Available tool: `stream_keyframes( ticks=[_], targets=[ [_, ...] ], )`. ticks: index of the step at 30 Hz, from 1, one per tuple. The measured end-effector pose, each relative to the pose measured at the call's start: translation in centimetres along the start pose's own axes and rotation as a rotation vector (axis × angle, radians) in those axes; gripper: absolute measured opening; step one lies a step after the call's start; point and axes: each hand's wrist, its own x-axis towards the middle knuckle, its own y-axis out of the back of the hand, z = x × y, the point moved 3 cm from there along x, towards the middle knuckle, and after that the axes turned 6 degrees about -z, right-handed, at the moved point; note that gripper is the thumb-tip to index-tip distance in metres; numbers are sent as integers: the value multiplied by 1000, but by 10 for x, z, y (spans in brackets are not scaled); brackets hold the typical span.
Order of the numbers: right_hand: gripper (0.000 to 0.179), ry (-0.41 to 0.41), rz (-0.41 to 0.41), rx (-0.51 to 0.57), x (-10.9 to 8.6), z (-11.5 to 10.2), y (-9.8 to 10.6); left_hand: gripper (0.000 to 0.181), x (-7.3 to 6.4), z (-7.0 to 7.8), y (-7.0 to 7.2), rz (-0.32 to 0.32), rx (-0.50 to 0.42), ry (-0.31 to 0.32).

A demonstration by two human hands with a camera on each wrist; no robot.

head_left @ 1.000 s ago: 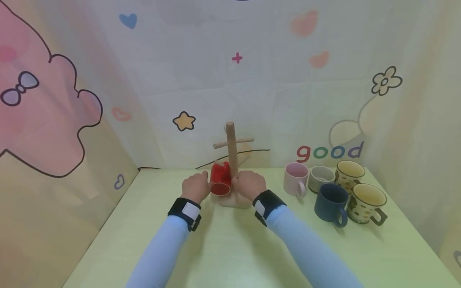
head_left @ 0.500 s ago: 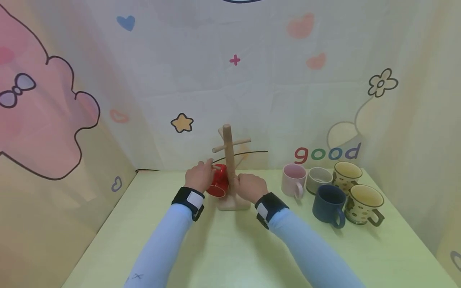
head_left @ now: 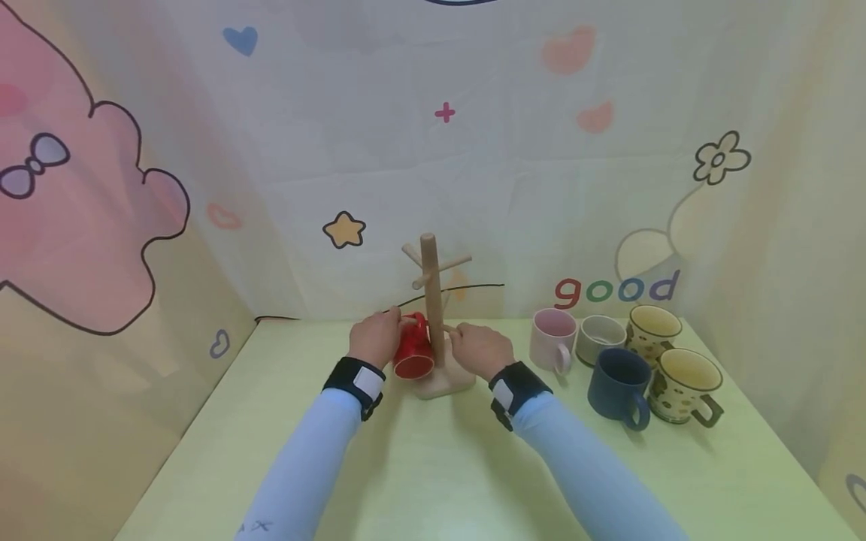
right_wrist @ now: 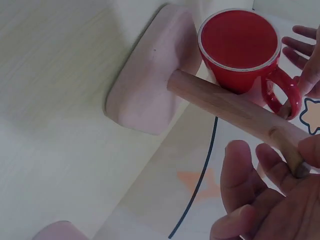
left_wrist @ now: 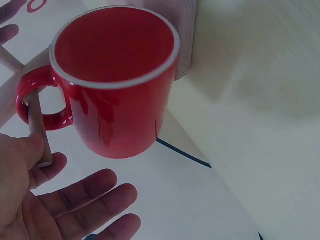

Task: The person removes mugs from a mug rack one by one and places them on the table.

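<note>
A wooden mug tree [head_left: 433,308] stands at the middle of the table, and a red mug [head_left: 413,353] hangs by its handle from a lower left peg, mouth tilted down. My left hand [head_left: 374,340] pinches the tip of that peg [left_wrist: 39,127] between thumb and index finger, the other fingers spread beside the mug. On the other side of the post, my right hand [head_left: 483,350] holds a lower right peg [right_wrist: 289,152] with thumb and fingers. The base [head_left: 446,382] rests on the table, turned a little.
To the right stand a pink mug [head_left: 553,342], a small white cup [head_left: 601,340], a dark blue mug [head_left: 617,387] and two spotted cream mugs, the nearer spotted mug [head_left: 683,391] at the front. A printed curtain [head_left: 379,150] hangs behind the table [head_left: 419,466].
The mug tree has turned, its front upper peg swinging toward the right. My left hand has moved from beside the mug to the peg's tip; my right hand has shifted slightly right.
</note>
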Motion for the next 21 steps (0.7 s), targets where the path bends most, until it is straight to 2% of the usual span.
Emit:
stream_keyframes(
  ticks=[9, 14, 21],
  targets=[
    [36, -11, 42, 111, 2, 8, 0, 23, -11, 1, -4, -22, -51, 10],
    [36, -20, 42, 116, 3, 10, 0, 25, -12, 4, -4, -57, -46, 37],
    [40, -30, -4, 99, 14, 14, 3, 29, -15, 8, -3, -79, -35, 55]
  ],
)
